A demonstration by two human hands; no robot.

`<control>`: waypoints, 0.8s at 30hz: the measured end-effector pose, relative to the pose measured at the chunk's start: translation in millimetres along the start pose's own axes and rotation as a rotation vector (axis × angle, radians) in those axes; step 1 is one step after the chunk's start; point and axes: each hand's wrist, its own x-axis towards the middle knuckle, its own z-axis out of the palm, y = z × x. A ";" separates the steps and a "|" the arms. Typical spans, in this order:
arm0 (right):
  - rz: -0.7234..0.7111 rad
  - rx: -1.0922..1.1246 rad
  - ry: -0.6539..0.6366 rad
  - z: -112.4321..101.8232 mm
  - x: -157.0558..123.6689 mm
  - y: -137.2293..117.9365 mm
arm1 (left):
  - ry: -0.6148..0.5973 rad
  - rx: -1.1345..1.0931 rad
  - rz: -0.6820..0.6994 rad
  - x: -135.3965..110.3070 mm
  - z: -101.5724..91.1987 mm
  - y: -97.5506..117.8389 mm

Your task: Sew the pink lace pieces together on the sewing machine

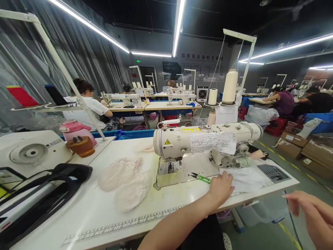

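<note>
My left hand point(221, 189) rests on the front of the sewing table, fingers curled on the edge of a piece of thin white fabric point(248, 180). Just left of it lie green-handled thread snips point(201, 177), their dark blades toward the machine. Behind that hand stands a white sewing machine point(197, 139) with handwritten notes stuck to it. Off the table's right end, my right hand point(316, 215) is raised with its fingers drawn together. From its fingertips a thin dark cord point(291, 215) runs downward. Sheer pale fabric pieces point(127, 180) lie left of the needle area.
A black-and-silver iron point(44, 194) occupies the left side, near a brown cup point(80, 146) and a pink jug point(76, 130). A printed ruler point(125, 222) runs along the front edge. Thread cones point(230, 86) stand behind the machine. Cardboard boxes point(318, 152) sit rightward. Co-workers sit farther back.
</note>
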 end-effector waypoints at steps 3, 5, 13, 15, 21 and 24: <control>0.122 -0.098 -0.150 -5.6 -6.1 27.2 | -0.050 0.075 0.091 6.5 17.4 -2.5; 0.216 -0.085 -0.084 -11.0 -13.5 39.5 | -0.081 0.103 0.172 6.4 23.0 -5.0; 0.268 -0.128 -0.080 50.9 -19.8 37.3 | -0.093 0.162 0.268 5.6 22.9 -6.8; 0.134 -0.151 -0.129 77.9 -24.3 40.0 | -0.084 0.170 0.268 5.9 24.6 -6.9; 0.060 -0.153 -0.163 119.7 -41.4 50.7 | -0.044 0.166 0.260 4.8 30.2 -7.8; 0.095 -0.124 -0.172 121.5 -45.2 55.5 | -0.020 0.151 0.259 4.5 31.0 -7.9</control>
